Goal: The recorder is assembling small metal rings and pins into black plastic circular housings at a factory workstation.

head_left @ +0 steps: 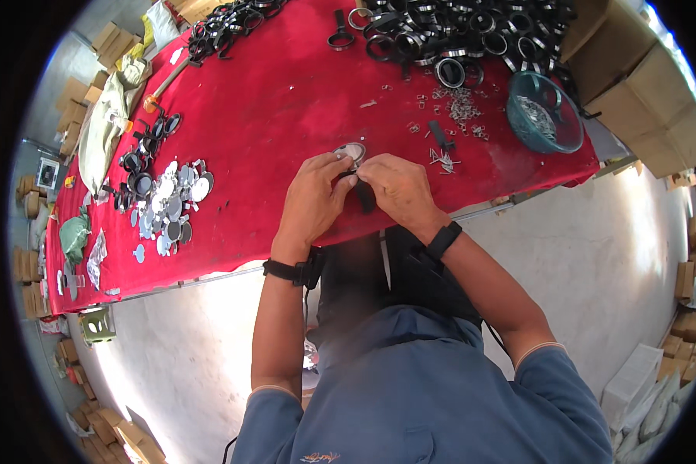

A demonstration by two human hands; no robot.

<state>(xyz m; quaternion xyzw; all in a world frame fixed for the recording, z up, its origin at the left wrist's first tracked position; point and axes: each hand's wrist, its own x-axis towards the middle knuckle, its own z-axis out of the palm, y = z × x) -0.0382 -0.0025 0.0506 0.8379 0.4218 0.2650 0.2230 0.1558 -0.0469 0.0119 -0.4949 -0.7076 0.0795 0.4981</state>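
Observation:
Both hands meet over the near edge of the red cloth. In my left hand, closed with thumb and fingers, is a round black-rimmed part with a pale disc face. A black strip, seemingly its handle, shows below between the hands. My right hand is closed in a pinch at the part's near rim, by a tiny shiny piece that is mostly hidden by the fingertips. To its right lie a black handle piece and a few metal pins.
A heap of black rings with handles covers the far right. Small metal clips lie near a green bowl of metal pieces. Flat grey discs and black round parts are piled left. A cardboard box stands right.

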